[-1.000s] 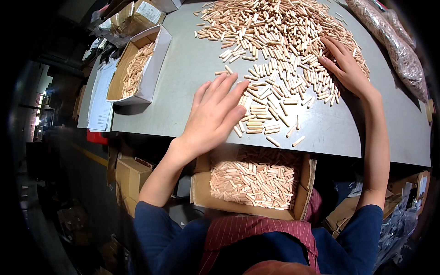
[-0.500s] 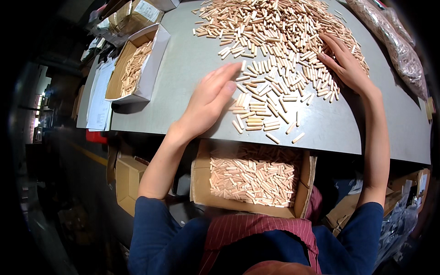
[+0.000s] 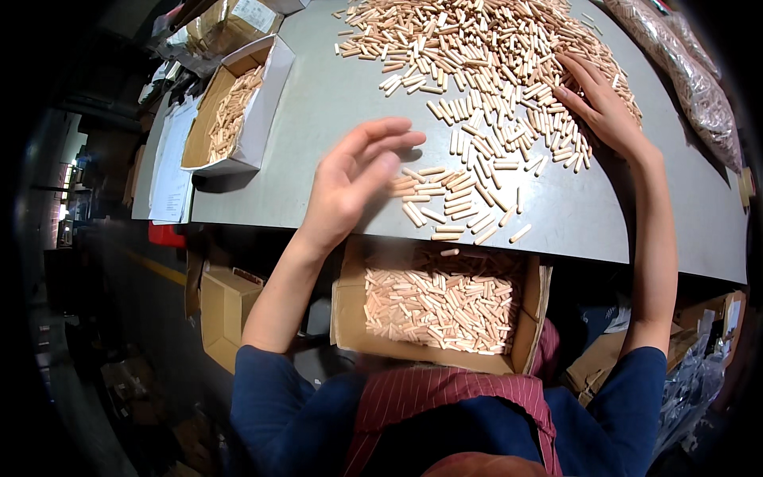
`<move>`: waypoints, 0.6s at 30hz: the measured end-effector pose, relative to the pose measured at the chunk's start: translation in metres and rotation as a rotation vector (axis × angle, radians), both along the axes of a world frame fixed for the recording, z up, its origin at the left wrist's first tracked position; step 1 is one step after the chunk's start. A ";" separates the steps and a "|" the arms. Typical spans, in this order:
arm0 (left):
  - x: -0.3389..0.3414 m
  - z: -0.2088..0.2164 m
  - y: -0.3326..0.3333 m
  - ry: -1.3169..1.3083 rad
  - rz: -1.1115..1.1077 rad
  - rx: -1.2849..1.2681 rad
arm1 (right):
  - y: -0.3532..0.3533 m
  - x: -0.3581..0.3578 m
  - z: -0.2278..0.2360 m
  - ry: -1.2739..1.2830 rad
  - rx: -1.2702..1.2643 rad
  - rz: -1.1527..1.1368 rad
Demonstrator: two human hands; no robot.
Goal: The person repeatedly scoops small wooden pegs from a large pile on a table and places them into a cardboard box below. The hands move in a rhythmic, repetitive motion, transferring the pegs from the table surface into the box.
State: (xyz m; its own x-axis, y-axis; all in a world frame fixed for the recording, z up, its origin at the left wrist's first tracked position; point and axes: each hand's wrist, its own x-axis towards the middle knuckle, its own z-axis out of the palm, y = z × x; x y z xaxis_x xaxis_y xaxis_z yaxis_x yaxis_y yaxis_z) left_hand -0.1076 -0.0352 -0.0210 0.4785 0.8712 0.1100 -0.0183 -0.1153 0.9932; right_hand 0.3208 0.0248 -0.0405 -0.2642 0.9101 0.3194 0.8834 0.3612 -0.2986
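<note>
left hand flat, fingers spread, beside dowels; right hand spread on pile (empty) — careless sweep risks overshooting box

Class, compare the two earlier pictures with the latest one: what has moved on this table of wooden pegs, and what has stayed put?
The left hand has slid left and toward the table edge, off the near pegs, fingers open, holding nothing. One peg now shows at the edge above the lap box. The right hand stays flat on the big heap; the side box is unmoved.

Dowel pile cut off above
</note>
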 end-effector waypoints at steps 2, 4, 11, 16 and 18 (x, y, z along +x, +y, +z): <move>0.003 -0.001 -0.004 0.062 0.000 0.040 | 0.001 0.001 -0.002 -0.008 0.031 0.006; 0.006 0.003 -0.007 0.050 0.008 -0.003 | 0.001 0.002 0.000 0.005 0.019 0.007; 0.005 -0.001 -0.003 0.050 0.041 0.064 | 0.001 0.002 -0.002 0.003 0.019 0.012; -0.001 -0.008 0.003 -0.090 0.092 0.034 | 0.001 0.002 -0.001 -0.013 0.016 0.002; -0.002 -0.007 0.004 -0.129 0.108 0.029 | 0.000 0.001 0.001 -0.010 0.012 0.005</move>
State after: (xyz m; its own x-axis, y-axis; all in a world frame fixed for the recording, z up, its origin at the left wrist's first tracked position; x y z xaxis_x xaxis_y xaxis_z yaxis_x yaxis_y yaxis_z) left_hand -0.1095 -0.0316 -0.0280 0.3629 0.9122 0.1901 -0.1310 -0.1520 0.9797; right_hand 0.3217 0.0247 -0.0395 -0.2716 0.9048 0.3280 0.8846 0.3689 -0.2851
